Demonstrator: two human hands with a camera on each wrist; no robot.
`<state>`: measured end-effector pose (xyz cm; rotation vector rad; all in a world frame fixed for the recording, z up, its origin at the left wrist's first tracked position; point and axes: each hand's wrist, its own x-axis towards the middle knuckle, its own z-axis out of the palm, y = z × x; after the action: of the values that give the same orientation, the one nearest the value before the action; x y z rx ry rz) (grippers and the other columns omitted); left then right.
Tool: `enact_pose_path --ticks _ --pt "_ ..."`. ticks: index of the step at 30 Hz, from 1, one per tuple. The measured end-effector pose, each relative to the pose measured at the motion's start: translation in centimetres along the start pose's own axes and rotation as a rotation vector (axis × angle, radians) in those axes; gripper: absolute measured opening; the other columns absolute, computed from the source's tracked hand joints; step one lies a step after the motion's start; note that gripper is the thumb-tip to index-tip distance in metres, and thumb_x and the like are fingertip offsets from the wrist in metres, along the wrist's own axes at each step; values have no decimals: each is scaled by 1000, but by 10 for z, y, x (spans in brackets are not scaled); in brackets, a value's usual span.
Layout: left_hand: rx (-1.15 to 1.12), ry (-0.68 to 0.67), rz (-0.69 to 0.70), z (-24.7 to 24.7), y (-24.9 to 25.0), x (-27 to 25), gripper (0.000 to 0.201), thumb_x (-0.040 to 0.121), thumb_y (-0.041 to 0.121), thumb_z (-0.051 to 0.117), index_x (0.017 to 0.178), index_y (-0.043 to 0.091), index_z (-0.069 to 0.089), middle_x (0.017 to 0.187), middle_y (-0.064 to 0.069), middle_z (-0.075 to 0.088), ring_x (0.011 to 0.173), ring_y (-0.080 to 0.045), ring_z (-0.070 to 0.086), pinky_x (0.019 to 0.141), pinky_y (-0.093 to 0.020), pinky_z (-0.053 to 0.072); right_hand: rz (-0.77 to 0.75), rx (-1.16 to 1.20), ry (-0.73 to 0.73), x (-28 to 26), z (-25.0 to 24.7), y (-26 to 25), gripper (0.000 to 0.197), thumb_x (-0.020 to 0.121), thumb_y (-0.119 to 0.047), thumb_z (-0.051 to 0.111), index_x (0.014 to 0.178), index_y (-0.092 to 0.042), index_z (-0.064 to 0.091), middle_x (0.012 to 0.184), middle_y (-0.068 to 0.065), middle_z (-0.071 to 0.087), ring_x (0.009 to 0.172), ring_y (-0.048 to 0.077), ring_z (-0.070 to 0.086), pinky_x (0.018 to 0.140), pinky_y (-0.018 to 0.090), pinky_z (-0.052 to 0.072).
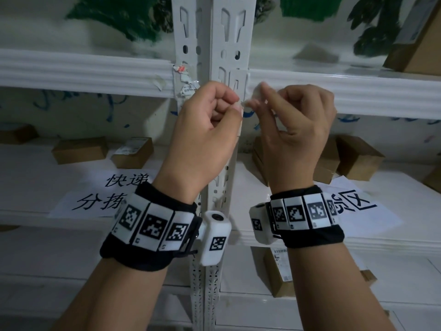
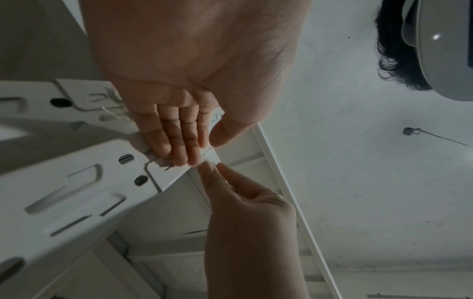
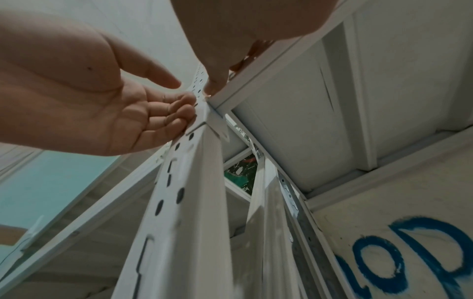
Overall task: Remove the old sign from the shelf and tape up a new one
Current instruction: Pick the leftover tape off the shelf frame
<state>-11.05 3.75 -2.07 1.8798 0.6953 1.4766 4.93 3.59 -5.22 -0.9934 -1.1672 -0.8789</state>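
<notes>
The old sign survives as torn paper scraps (image 1: pixel 185 85) stuck where the white shelf beam (image 1: pixel 83 72) meets the perforated upright (image 1: pixel 230 44). My left hand (image 1: pixel 235 108) is curled in front of the upright, its fingertips (image 2: pixel 190 159) on one end of a clear tape strip (image 2: pixel 210 156). My right hand (image 1: pixel 261 91) pinches the other end, a crumpled whitish wad (image 1: pixel 257 90), between thumb and forefinger. Two new sign sheets with black characters lie on the lower shelf, one to the left (image 1: pixel 105 194) and one to the right (image 1: pixel 355 204).
Small cardboard boxes (image 1: pixel 132 151) stand on the lower shelf behind the sheets, with more to the right (image 1: pixel 358 158) and one on the upper shelf (image 1: pixel 415 51). Another labelled box (image 1: pixel 281 271) sits on the shelf below. Blue paint marks the back wall (image 3: pixel 409 257).
</notes>
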Motion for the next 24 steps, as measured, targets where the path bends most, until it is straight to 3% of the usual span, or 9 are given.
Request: enact_pose_path --ticks 8,13,17,24 --pt "-5 16 31 2 -5 1 5 104 9 62 108 12 65 93 -7 70 91 -27 67 80 -26 56 -5 21 0 -3 2 -1 7 97 -27 85 101 -22 88 90 4 72 92 32 62 81 50 48" --pt "0 14 48 4 -8 2 5 105 10 62 108 13 64 90 -2 67 90 -26 66 81 -30 57 11 29 -9 -2 3 -1 6 97 -26 85 99 -21 88 90 5 71 92 31 62 82 50 47" --pt "2 22 60 5 -8 1 5 105 9 62 108 13 64 89 0 66 84 -19 65 78 -25 56 22 39 -2 -1 3 -1 8 96 -26 86 96 -18 88 93 9 69 89 30 62 81 50 48" --pt "6 14 71 5 -9 1 6 105 8 62 109 12 64 89 0 65 88 -25 66 79 -30 56 69 60 19 -4 2 -4 7 96 -20 86 99 -14 88 98 12 68 92 29 63 82 55 52"
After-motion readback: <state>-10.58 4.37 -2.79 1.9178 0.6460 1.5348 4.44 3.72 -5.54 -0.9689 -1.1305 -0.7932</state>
